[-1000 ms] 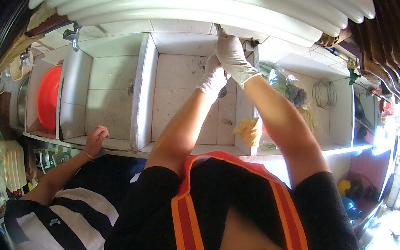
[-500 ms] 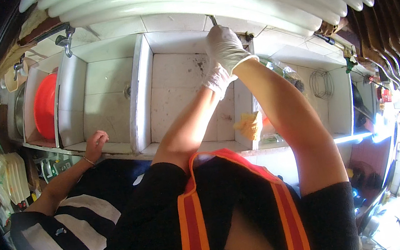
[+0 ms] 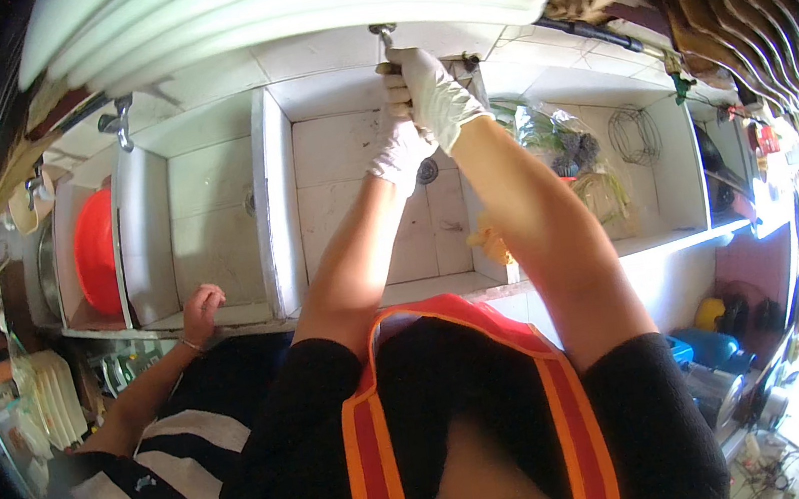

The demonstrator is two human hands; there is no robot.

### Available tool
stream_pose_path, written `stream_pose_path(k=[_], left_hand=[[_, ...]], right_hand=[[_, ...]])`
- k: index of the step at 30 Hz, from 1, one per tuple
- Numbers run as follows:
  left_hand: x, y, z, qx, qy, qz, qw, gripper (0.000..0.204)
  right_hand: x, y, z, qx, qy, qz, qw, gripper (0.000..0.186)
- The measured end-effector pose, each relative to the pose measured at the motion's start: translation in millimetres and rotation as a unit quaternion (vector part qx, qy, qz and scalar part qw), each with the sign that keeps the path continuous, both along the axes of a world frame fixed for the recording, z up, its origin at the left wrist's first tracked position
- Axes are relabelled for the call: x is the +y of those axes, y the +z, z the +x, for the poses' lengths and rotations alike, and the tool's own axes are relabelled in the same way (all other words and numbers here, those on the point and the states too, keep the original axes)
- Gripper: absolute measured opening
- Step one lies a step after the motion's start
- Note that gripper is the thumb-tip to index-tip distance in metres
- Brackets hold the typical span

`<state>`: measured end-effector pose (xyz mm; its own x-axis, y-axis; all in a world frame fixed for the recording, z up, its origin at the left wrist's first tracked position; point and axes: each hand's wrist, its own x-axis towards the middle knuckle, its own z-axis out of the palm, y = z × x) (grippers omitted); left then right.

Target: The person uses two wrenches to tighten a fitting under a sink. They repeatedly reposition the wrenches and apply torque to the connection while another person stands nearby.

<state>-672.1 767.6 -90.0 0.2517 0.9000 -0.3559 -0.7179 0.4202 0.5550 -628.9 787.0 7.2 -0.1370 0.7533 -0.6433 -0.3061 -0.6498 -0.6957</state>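
Observation:
Both my hands wear thin white gloves and are together under a metal tap (image 3: 382,34), above a white-tiled sink basin (image 3: 346,226). My right hand (image 3: 435,93) is closed just below the tap's spout, its back turned up. Pressed against it from the left and below, my left hand (image 3: 397,139) has its fingers bent. A small dark patch shows by the fingertips; whether it is a held thing or a mark cannot be made out. A round drain (image 3: 427,171) shows beside my left wrist.
A co-worker's bare hand (image 3: 202,314) rests by the left basin's front edge. Further left stands a red tub (image 3: 97,251). The right basin holds bagged greens (image 3: 562,142) and a wire coil (image 3: 636,135). A yellow cloth (image 3: 489,241) hangs on the divider. White plates (image 3: 288,12) are racked overhead.
My view has shifted slightly. Both hands have drawn down and left, staying together, and the bent fingers now show. The tap and drain have come into sight.

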Motion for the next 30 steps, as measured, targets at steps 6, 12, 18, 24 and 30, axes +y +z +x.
stream_pose_path(k=[6, 12, 18, 24, 30], left_hand=[[0, -19, -34, 0.056, -0.078, 0.076, 0.992, 0.022], [6, -25, -20, 0.079, -0.076, 0.016, 0.994, 0.024], [-3, -17, 13, 0.004, 0.005, -0.045, 0.999, 0.023], [-14, -13, 28, -0.011, 0.044, -0.05, 0.998, 0.023], [-2, -22, 1, 0.107, 0.008, 0.015, 0.994, 0.022]], right_hand=[[2, -16, 1, 0.312, -0.03, 0.013, 0.949, 0.025], [6, -13, -17, 0.299, -0.1, 0.065, 0.947, 0.018], [5, -15, -16, 0.162, -0.099, 0.053, 0.98, 0.021], [21, -39, -17, 0.123, -0.096, 0.033, 0.987, 0.023], [30, -39, -15, 0.187, -0.049, 0.024, 0.981, 0.025]])
